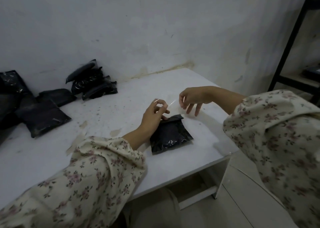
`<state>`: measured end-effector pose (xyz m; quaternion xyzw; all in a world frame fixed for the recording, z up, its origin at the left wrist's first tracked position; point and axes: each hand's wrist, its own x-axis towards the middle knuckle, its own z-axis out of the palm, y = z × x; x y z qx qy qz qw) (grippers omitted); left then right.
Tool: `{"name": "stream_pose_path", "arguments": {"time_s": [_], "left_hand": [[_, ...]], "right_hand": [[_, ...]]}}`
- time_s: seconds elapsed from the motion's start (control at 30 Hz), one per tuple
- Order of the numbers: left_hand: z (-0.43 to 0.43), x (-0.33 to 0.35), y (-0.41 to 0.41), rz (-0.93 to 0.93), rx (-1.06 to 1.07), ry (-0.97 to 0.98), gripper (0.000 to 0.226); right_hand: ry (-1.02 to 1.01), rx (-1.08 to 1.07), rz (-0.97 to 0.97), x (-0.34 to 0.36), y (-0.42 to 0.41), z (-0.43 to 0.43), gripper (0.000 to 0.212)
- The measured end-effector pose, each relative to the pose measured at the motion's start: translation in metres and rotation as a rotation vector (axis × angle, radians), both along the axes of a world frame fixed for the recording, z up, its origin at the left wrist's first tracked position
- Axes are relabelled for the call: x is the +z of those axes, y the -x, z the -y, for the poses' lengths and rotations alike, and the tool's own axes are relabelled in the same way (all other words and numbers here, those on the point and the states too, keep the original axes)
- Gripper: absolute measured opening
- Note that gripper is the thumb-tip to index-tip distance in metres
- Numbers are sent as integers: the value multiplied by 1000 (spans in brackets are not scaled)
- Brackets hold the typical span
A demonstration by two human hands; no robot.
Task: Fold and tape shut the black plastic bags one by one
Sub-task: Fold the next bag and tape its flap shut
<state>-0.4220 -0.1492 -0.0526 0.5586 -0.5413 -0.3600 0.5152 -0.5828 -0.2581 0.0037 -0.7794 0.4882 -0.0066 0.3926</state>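
Your left hand [154, 113] and right hand [194, 98] hold a strip of clear tape [171, 103] stretched between them, just above the far end of the black bag [170, 135]. The left hand pinches its end of the tape between thumb and forefinger, while its lower fingers [164, 118] reach down and touch the bag's folded top edge. The right hand pinches the other end the same way. Its remaining fingers hang loose and spread, pointing down at the tabletop [121, 110] just past the bag's far corner, apparently clear of the bag.

The bag itself lies flat on the tabletop, turned at a slant, near the front edge on your right side. It sits directly under and in front of your left hand, beside that wrist, with its fold toward the wall [155, 28]. The tape is thin and shows only as a glint, so its exact width cannot be made out.

Well apart to your left, a heap of black bags [41, 113] lies at the tabletop's far side, and a smaller pile [91, 79] leans against the wall — whether those are taped cannot be told. Both your arms are in floral sleeves [103, 167]. A black shelf frame [292, 37] stands at the right edge of the view.
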Motion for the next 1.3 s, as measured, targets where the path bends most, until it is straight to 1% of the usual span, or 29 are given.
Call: {"name": "stream_pose_path", "arguments": {"time_s": [0.07, 0.1, 0.23, 0.33, 0.47, 0.63, 0.73, 0.87, 0.93, 1.03, 1.1, 1.17, 1.23, 1.3], "left_hand": [[-6, -5, -3, 15, 22, 19, 11], [-10, -9, -5, 37, 46, 29, 11], [-29, -22, -18, 142, 173, 107, 9], [-41, -22, -37, 186, 237, 129, 9], [-59, -21, -83, 335, 294, 160, 9], [-89, -19, -153, 428, 373, 165, 9], [-106, -20, -189, 402, 397, 138, 10], [-124, -22, -215, 359, 413, 159, 18], [-127, -22, -218, 339, 418, 159, 18], [-125, -22, -219, 276, 418, 146, 13], [-124, -22, -220, 255, 419, 134, 12], [-125, -22, -221, 237, 414, 135, 15], [-125, -22, -221, 216, 412, 143, 17], [-124, -23, -221, 191, 432, 134, 28]], "right_hand": [[-28, -11, 8, 5, -6, -7, 5], [-48, -14, 17, 7, -9, -11, 8], [-141, -44, 61, 12, -30, -41, 35], [-195, -149, 199, 5, -56, -70, 47], [-261, -271, 400, -9, -95, -106, 43], [-336, -287, 551, -25, -154, -135, 26], [-318, -272, 637, -37, -187, -146, 21], [-264, -192, 698, -47, -213, -153, 25], [-212, -132, 682, -47, -215, -150, 24], [-81, -55, 622, -41, -211, -141, 17], [-45, -16, 599, -33, -208, -136, 14], [-87, 15, 603, -26, -208, -133, 14], [-195, 52, 596, -20, -210, -129, 19], [-311, 91, 563, -14, -212, -126, 25]]}}
